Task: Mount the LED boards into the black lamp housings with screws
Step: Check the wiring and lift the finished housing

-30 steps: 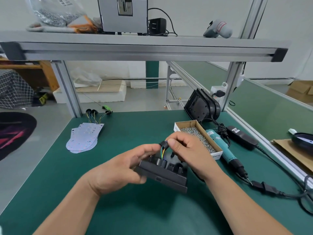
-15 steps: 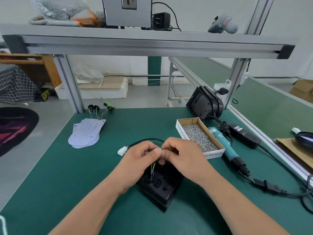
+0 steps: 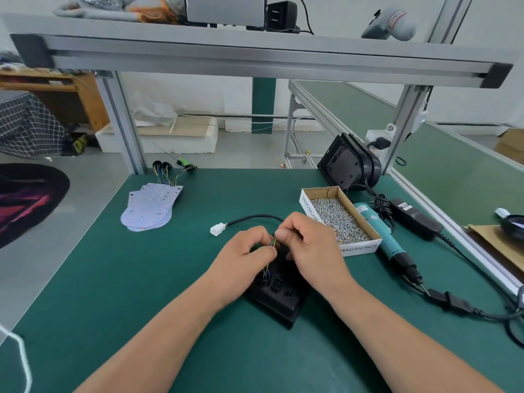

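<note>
A black lamp housing [image 3: 279, 296] lies flat on the green mat [image 3: 141, 279], back side up, partly under both hands. Thin coloured wires [image 3: 268, 258] rise from a hole in it. My left hand [image 3: 241, 260] pinches these wires just above the housing. My right hand [image 3: 310, 248] pinches the same wire bundle from the right. A black cable with a white connector [image 3: 217, 230] runs off leftward from the hands. A stack of white LED boards [image 3: 150, 207] lies at the far left of the mat. A second black housing [image 3: 347, 165] leans upright at the back right.
A cardboard box of screws [image 3: 338, 217] stands right of my hands. Beside it lies a teal electric screwdriver [image 3: 382, 236] with its black power brick [image 3: 415, 218] and cord [image 3: 465, 304]. An aluminium frame shelf [image 3: 255, 56] spans overhead.
A second ago both hands held the housing tilted above the mat. It now lies flat, the cable with the white connector is pulled out leftward, and both hands pinch the wires.
</note>
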{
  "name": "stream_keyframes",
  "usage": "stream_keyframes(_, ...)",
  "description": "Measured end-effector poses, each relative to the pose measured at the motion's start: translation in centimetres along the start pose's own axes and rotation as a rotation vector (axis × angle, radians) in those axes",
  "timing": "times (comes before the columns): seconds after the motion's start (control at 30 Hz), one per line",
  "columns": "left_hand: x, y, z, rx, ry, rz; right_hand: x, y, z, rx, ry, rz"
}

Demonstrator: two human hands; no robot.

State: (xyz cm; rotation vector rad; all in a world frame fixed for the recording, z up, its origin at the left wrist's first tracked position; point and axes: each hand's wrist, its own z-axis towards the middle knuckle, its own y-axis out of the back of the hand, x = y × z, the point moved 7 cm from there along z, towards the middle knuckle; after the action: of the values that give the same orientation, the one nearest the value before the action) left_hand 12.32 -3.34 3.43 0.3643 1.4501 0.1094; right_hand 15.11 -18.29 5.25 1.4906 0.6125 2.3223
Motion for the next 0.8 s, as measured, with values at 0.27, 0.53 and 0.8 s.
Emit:
stream_keyframes(0.27, 0.90, -0.40, -0.15, 0.011, -0.008, 0.076, -0.47, 0.32, 0.10, -0.044, -0.037, 0.046)
stream_keyframes(0.53, 0.93, -0.34, -0.38, 0.033, -0.057, 0.138, -0.69, 0.51, -0.03, -0.063, -0.079, 0.096)
stream_keyframes(0.8, 0.76, -0.15, -0.36, -0.001, -0.132, 0.190, -0.96, 0.45, 0.12, -0.062, -0.094, 0.150)
